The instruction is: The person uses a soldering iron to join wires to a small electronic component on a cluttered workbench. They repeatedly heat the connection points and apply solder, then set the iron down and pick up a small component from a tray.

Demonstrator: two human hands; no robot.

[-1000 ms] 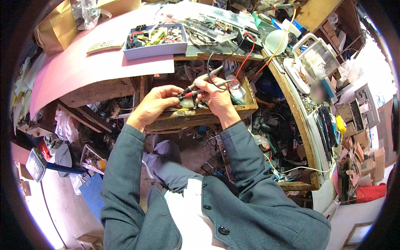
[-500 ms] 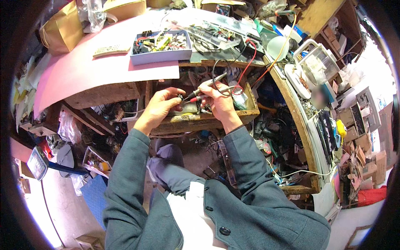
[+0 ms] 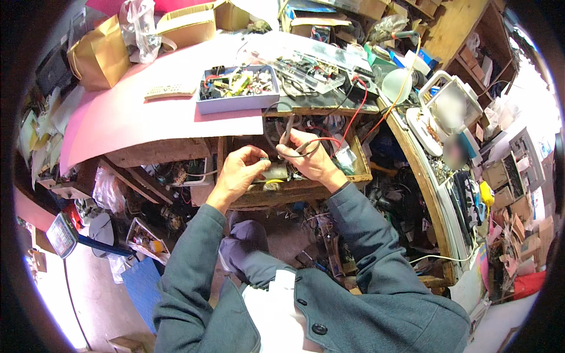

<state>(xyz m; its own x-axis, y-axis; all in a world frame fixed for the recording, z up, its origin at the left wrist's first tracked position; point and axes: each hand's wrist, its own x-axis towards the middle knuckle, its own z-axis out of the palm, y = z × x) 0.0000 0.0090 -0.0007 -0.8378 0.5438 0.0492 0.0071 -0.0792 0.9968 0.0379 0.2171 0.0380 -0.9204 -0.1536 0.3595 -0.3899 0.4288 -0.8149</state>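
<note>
Over the open wooden drawer (image 3: 318,189), my left hand (image 3: 238,175) pinches a small dark part (image 3: 265,159) between thumb and fingertips. To its right, my right hand (image 3: 313,160) is closed around a pair of test probes (image 3: 289,130); a grey handle sticks up above the fingers. Their tips are hidden or too blurred to make out. A red lead (image 3: 358,106) and a black lead (image 3: 268,132) loop around the right hand. The two hands are a little apart, and the probes do not visibly touch the small part.
Beyond the drawer, a blue-grey box (image 3: 235,105) of small parts sits on a pink sheet (image 3: 135,120) beside a pale remote control (image 3: 170,92). A clear plastic tray (image 3: 318,76) lies further right. The wooden bench edge (image 3: 421,173) curves along my right, heaped with clutter.
My right hand has drawn the probes away from the small part and tilted them more upright. The left hand still pinches the part. The whole view has shifted slightly.
</note>
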